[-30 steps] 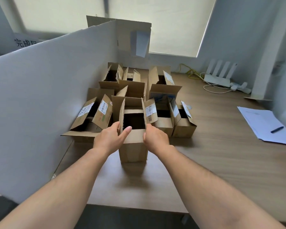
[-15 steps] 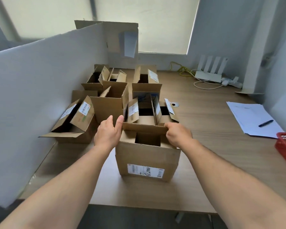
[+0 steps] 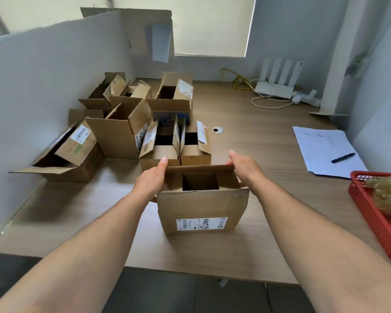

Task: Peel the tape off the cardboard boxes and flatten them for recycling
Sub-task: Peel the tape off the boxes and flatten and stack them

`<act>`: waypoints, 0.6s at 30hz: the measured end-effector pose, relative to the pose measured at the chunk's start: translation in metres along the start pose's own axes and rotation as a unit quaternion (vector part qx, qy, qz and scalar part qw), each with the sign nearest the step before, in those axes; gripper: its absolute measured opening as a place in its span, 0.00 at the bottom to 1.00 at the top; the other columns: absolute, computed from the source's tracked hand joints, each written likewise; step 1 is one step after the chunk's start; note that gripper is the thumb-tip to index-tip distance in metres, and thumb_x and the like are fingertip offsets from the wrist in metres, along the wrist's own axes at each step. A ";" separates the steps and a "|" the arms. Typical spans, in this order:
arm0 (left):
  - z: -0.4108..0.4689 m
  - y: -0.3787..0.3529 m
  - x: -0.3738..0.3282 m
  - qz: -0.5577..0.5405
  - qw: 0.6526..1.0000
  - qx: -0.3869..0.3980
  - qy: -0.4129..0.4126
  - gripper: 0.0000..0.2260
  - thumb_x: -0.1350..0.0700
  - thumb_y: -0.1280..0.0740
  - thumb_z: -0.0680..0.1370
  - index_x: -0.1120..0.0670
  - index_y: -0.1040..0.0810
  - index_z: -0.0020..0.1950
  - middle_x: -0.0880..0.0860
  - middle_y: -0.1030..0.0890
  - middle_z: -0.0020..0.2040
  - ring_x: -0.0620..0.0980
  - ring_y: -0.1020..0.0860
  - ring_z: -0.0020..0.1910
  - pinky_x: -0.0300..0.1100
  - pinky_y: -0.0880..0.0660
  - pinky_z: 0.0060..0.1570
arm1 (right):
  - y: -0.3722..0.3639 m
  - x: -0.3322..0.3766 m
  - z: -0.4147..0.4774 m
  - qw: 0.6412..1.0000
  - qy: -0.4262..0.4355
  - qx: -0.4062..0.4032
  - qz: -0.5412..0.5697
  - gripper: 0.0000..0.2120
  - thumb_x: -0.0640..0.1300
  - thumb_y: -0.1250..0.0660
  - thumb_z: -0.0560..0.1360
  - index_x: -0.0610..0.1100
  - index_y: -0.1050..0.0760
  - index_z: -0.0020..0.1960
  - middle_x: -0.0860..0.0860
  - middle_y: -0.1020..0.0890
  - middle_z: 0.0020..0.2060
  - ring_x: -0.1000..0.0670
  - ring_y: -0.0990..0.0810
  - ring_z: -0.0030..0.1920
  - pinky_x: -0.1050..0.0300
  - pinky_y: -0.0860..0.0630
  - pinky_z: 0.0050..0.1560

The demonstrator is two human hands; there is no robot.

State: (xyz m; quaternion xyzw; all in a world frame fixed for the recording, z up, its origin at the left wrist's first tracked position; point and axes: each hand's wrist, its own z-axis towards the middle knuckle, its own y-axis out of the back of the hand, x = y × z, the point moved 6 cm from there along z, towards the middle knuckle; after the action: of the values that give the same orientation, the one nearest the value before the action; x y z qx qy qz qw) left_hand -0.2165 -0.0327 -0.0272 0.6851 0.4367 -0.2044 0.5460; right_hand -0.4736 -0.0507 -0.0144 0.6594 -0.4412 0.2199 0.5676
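An open cardboard box (image 3: 201, 208) with a white shipping label on its near face stands on the wooden desk (image 3: 246, 150) in front of me. My left hand (image 3: 150, 180) lies against its left side, fingers straight, thumb up by the far flap. My right hand (image 3: 244, 168) holds the far right corner of the top, fingers curled over the rim. Behind it stands a cluster of several opened cardboard boxes (image 3: 122, 132) with their flaps up.
A white partition (image 3: 43, 86) walls the left side. A red basket (image 3: 379, 211) holding crumpled tape sits at the right edge. Papers with a pen (image 3: 325, 150), a router (image 3: 275, 86) and cables lie at the back right.
The box came out of the cluster toward me, was turned so its labelled long side faces me, and now sits nearer the desk's front edge. Both hands moved with it.
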 end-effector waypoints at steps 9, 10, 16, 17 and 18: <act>-0.012 -0.030 0.001 -0.045 0.996 0.074 0.027 0.16 0.58 0.37 0.78 0.54 0.28 0.66 0.52 0.28 0.59 0.50 0.24 0.46 0.43 0.24 0.36 | 0.010 -0.040 -0.029 0.972 -0.194 0.129 0.039 0.07 0.44 0.43 0.77 0.42 0.34 0.42 0.44 0.29 0.39 0.45 0.27 0.37 0.51 0.27 0.39; -0.015 -0.028 0.001 -0.064 0.995 0.072 0.037 0.12 0.55 0.37 0.78 0.53 0.26 0.61 0.53 0.27 0.59 0.51 0.24 0.48 0.44 0.24 0.37 | 0.010 -0.041 -0.030 0.972 -0.192 0.124 0.056 0.07 0.46 0.42 0.77 0.43 0.32 0.44 0.44 0.28 0.40 0.46 0.27 0.38 0.52 0.28 0.40; -0.010 -0.021 -0.012 -0.216 0.971 0.075 0.069 0.23 0.36 0.39 0.77 0.54 0.28 0.59 0.53 0.24 0.54 0.54 0.26 0.58 0.51 0.26 0.51 | 0.029 -0.046 -0.024 0.947 -0.148 0.005 0.284 0.24 0.60 0.37 0.75 0.41 0.27 0.58 0.48 0.21 0.42 0.49 0.23 0.42 0.52 0.27 0.40; -0.007 -0.021 -0.013 -0.222 0.971 0.068 0.066 0.26 0.35 0.39 0.76 0.55 0.26 0.61 0.54 0.23 0.56 0.54 0.25 0.58 0.50 0.27 0.52 | 0.032 -0.047 -0.025 0.943 -0.145 -0.011 0.299 0.24 0.60 0.37 0.75 0.40 0.26 0.57 0.48 0.21 0.40 0.49 0.22 0.40 0.52 0.26 0.40; -0.006 -0.021 -0.015 -0.226 0.971 0.058 0.058 0.28 0.33 0.37 0.74 0.54 0.26 0.63 0.54 0.22 0.58 0.55 0.24 0.58 0.50 0.26 0.52 | 0.034 -0.048 -0.026 0.940 -0.143 -0.020 0.308 0.24 0.60 0.37 0.75 0.40 0.25 0.56 0.48 0.21 0.37 0.50 0.22 0.38 0.52 0.26 0.39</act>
State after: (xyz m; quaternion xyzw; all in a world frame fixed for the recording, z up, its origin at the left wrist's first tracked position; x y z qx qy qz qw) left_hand -0.2429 -0.0320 -0.0254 0.6100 0.5981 -0.3075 0.4191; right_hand -0.5207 -0.0096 -0.0271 0.5044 -0.7037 0.2779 0.4161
